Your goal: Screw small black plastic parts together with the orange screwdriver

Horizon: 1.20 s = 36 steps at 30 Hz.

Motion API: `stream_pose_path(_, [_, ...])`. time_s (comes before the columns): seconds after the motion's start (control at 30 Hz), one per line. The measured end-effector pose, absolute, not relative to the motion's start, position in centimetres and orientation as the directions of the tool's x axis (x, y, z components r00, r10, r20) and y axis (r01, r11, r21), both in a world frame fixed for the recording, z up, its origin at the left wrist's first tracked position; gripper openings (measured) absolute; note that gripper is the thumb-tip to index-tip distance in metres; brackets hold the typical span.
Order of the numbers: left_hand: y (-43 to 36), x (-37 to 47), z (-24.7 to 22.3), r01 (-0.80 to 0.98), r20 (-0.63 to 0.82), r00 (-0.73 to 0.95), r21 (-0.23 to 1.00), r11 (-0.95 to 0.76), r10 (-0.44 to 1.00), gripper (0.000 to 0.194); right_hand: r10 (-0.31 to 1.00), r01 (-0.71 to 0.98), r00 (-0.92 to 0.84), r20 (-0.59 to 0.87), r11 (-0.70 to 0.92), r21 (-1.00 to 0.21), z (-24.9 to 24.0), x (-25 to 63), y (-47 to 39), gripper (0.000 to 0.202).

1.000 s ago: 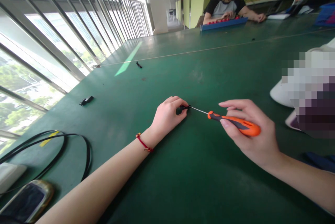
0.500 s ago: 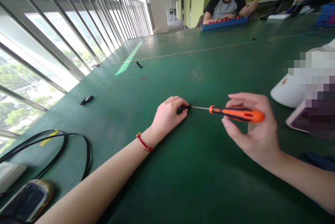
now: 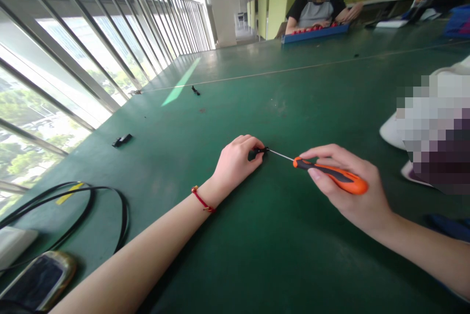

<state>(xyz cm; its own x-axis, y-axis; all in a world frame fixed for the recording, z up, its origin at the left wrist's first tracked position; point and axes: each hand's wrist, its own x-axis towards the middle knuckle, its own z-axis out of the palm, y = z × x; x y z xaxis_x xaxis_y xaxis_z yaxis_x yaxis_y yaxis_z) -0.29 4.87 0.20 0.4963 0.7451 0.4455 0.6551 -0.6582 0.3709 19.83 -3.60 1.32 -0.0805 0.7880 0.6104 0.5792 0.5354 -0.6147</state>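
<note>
From my remote seat I see two bare hands over a green tabletop [image 3: 249, 255]. At the centre of the frame, the left hand [image 3: 238, 158] has its grip pinched—thumb and fingertips clamped on a small black piece [image 3: 261, 150]. Right of centre, the right hand [image 3: 356, 187] has its grip wrapped around the handle of an orange-and-dark-grey screwdriver [image 3: 338, 175]; its thin metal shaft reaches the right end of that piece, though whether the tip is seated is too small to tell.

To do this well, I judge, the shaft should line up with whatever it engages, pressure light and even, the left pinch firm—and its fingertips clear of the tip.

My count: one screwdriver, one pinched piece, one loose black oblong part [image 3: 122, 141] at left, one smaller black part [image 3: 196, 91] at upper left, one red cord bracelet [image 3: 201, 200].
</note>
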Motion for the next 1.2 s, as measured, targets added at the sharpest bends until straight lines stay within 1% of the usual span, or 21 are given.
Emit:
stream_pose_path(0.03, [4.87,-0.29,0.20,0.656,0.445,0.497,0.369,-0.658,0.745,0.011,0.777,0.592,-0.069,0.626,0.537,-0.601,1.32,19.82,-3.62,0.015])
stream_pose_path(0.07, [4.87,-0.30,0.20,0.656,0.446,0.498,0.368,-0.660,0.744,0.011,0.752,0.585,-0.035,0.659,0.550,-0.596,1.29,19.81,-3.61,0.019])
stream_pose_path(0.13, [4.85,-0.30,0.20,0.654,0.447,0.501,0.365,-0.663,0.741,0.011,0.694,0.530,0.043,0.718,0.594,-0.606,1.18,19.81,-3.52,0.033])
stream_pose_path(0.2, [4.83,-0.30,0.21,0.654,0.447,0.500,0.365,-0.662,0.741,0.011,0.703,0.471,0.055,0.709,0.608,-0.639,1.10,19.83,-3.42,0.041])
stream_pose_path(0.27, [4.81,-0.29,0.23,0.657,0.445,0.498,0.367,-0.658,0.745,0.011,0.767,0.489,-0.020,0.641,0.567,-0.663,1.12,19.88,-3.43,0.033])
stream_pose_path(0.33, [4.81,-0.29,0.25,0.660,0.443,0.496,0.367,-0.656,0.747,0.011,0.813,0.553,-0.085,0.576,0.520,-0.652,1.17,19.90,-3.53,0.018])
stream_pose_path(0.37, [4.81,-0.29,0.25,0.661,0.443,0.497,0.364,-0.656,0.746,0.011,0.814,0.577,-0.088,0.573,0.511,-0.637,1.19,19.90,-3.57,0.013])
stream_pose_path(0.4, [4.82,-0.30,0.25,0.661,0.444,0.499,0.361,-0.658,0.744,0.011,0.800,0.584,-0.069,0.596,0.517,-0.626,1.20,19.89,-3.59,0.014])
stream_pose_path(0.47, [4.82,-0.32,0.22,0.661,0.445,0.503,0.354,-0.662,0.741,0.012,0.744,0.556,-0.004,0.668,0.557,-0.617,1.19,19.86,-3.55,0.025])
stream_pose_path(0.53, [4.82,-0.34,0.19,0.660,0.447,0.505,0.351,-0.664,0.738,0.012,0.709,0.518,0.040,0.704,0.588,-0.622,1.20,19.84,-3.48,0.035])
stream_pose_path(0.6, [4.81,-0.35,0.18,0.658,0.446,0.507,0.352,-0.666,0.737,0.012,0.744,0.523,-0.006,0.668,0.572,-0.633,1.27,19.84,-3.46,0.033])
stream_pose_path(0.67, [4.82,-0.35,0.17,0.657,0.447,0.509,0.350,-0.667,0.736,0.012,0.786,0.572,-0.080,0.614,0.540,-0.617,1.34,19.85,-3.52,0.021])
stream_pose_path(0.73, [4.83,-0.35,0.15,0.658,0.445,0.512,0.347,-0.669,0.734,0.011,0.773,0.605,-0.094,0.628,0.545,-0.580,1.32,19.85,-3.55,0.015])
stream_pose_path(0.77, [4.84,-0.35,0.14,0.659,0.445,0.513,0.344,-0.669,0.734,0.011,0.745,0.599,-0.069,0.663,0.563,-0.570,1.27,19.84,-3.54,0.018])
stream_pose_path(0.83, [4.86,-0.36,0.12,0.661,0.445,0.513,0.340,-0.668,0.734,0.011,0.688,0.559,0.003,0.726,0.601,-0.571,1.14,19.85,-3.48,0.031])
stream_pose_path(0.9, [4.86,-0.36,0.13,0.662,0.445,0.512,0.340,-0.668,0.735,0.011,0.686,0.518,0.021,0.727,0.615,-0.595,1.07,19.89,-3.46,0.041])
stream_pose_path(0.93, [4.85,-0.36,0.14,0.661,0.445,0.513,0.340,-0.669,0.734,0.011,0.712,0.519,-0.009,0.703,0.604,-0.605,1.07,19.92,-3.50,0.041])
stream_pose_path(1.0, [4.83,-0.37,0.18,0.659,0.445,0.515,0.342,-0.670,0.733,0.012,0.770,0.559,-0.098,0.630,0.567,-0.605,1.14,19.97,-3.63,0.031])
stream_pose_path(1.03, [4.81,-0.36,0.20,0.658,0.444,0.516,0.342,-0.671,0.733,0.012,0.783,0.592,-0.130,0.608,0.553,-0.586,1.17,19.97,-3.70,0.023])
stream_pose_path(1.07, [4.80,-0.36,0.21,0.659,0.443,0.516,0.342,-0.670,0.733,0.012,0.779,0.601,-0.123,0.615,0.551,-0.578,1.19,19.96,-3.73,0.022])
stream_pose_path(1.2, [4.75,-0.35,0.21,0.668,0.440,0.512,0.335,-0.664,0.737,0.012,0.685,0.536,-0.004,0.728,0.616,-0.577,1.19,19.83,-3.59,0.038])
